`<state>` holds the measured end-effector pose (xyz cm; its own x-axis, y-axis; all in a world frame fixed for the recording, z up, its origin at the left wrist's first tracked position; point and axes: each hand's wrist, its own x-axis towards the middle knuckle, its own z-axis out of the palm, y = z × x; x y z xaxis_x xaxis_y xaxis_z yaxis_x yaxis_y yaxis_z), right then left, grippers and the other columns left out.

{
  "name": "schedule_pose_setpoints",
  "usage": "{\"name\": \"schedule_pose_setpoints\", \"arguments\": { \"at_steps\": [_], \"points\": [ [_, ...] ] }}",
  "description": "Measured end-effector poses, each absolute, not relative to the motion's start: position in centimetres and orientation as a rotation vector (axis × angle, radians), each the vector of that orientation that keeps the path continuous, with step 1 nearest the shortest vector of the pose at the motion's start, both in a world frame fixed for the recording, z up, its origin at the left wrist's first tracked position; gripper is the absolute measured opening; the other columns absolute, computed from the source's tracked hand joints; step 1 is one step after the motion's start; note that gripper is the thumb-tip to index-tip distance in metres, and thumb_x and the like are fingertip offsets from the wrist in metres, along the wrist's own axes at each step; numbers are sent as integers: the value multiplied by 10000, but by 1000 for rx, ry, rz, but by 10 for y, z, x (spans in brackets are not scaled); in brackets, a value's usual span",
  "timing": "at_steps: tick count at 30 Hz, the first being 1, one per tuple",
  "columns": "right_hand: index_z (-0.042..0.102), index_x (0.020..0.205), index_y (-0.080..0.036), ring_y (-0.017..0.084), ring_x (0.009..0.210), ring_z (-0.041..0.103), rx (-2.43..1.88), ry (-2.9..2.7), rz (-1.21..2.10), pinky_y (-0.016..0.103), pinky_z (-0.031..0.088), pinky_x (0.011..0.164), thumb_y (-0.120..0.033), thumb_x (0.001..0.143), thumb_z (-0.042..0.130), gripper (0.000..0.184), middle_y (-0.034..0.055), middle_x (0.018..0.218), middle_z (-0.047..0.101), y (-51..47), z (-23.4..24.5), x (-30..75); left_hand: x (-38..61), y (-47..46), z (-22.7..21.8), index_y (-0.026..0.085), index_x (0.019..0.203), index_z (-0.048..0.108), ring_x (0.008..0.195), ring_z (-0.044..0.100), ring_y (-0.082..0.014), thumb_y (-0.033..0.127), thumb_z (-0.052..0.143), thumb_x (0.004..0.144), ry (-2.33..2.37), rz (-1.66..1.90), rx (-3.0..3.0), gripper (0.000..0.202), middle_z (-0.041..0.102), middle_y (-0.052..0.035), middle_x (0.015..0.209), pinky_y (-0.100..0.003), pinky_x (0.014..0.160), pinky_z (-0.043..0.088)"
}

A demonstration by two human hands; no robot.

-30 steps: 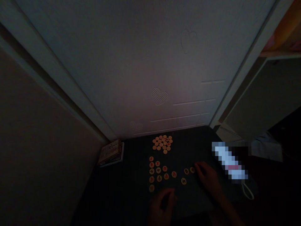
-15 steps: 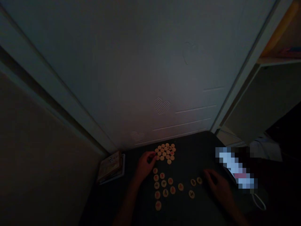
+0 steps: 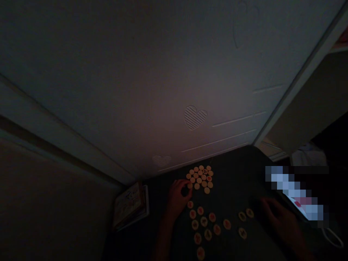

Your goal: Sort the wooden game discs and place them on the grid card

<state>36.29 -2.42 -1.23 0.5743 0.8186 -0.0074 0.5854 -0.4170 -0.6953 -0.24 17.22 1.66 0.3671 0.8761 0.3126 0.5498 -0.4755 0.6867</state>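
My left hand (image 3: 179, 195) curls at the lower left edge of a cluster of pale round xiangqi pieces (image 3: 199, 180), most of them blank side up. Its thumb and forefinger close on one xiangqi piece (image 3: 189, 186) at the corner of that cluster. Nearer to me, several face-up pieces (image 3: 203, 221) with red or dark marks lie in loose columns. Off to the right are 3 dark-marked pieces (image 3: 242, 216). Beside them my right hand (image 3: 280, 214) rests on the dark table, fingers loosely bent and apart, with nothing visible in it.
A lit, pixelated screen (image 3: 295, 195) lies right of my right hand, with a pale cord loop (image 3: 333, 237). Stacked books or boxes (image 3: 129, 206) sit at the table's left. A pale panel with embossed hearts (image 3: 195, 117) rises behind the dark table (image 3: 231, 170).
The view has tilted and shifted, so the table things appear farther right. My left hand's fingertips have come onto the piece at the cluster's lower left corner. My right hand stays by the dark-marked pieces.
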Motion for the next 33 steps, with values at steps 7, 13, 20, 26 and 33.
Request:
{"name": "schedule_pose_setpoints", "arguments": {
  "at_steps": [7, 13, 20, 26, 33],
  "points": [
    [769, 997, -251, 249, 783, 767, -2136, -1099, 500, 282, 613, 637, -581, 868, 561, 411, 35, 908, 804, -19, 0, 356, -14, 176, 13, 202, 983, 726, 899, 696, -194, 313, 687, 792, 1363, 1177, 1765, 224, 690, -68, 1068, -313, 765, 597],
    [775, 948, -236, 248, 807, 771, -1980, -1166, 503, 289, 624, 685, -585, 890, 541, 425, 47, 917, 804, -13, 1, 352, -26, 179, 15, 186, 914, 743, 998, 705, -244, 449, 734, 740, 1516, 1258, 1475, 314, 707, -82, 1070, -376, 883, 597],
    [773, 1004, -234, 254, 895, 767, -1850, -1259, 583, 309, 621, 768, -569, 913, 528, 425, 65, 1007, 798, -13, -7, 355, -22, 121, 52, 192, 1025, 748, 1141, 675, -299, 512, 799, 689, 1639, 1244, 1234, 468, 743, -97, 1159, -427, 1020, 532],
    [775, 985, -236, 255, 880, 769, -1872, -1221, 638, 300, 622, 746, -582, 899, 531, 432, 56, 976, 802, -12, -9, 359, 7, 62, 83, 201, 1106, 741, 1175, 666, -309, 487, 794, 730, 1641, 1223, 966, 476, 745, -105, 1195, -420, 1017, 536],
    [776, 1001, -222, 269, 917, 762, -1854, -1218, 635, 324, 619, 784, -592, 884, 553, 448, 74, 1007, 797, -12, -7, 360, 35, 25, 95, 192, 1056, 756, 1143, 688, -308, 545, 783, 715, 1548, 1152, 952, 492, 760, -109, 1161, -383, 971, 568]
  ]
}}
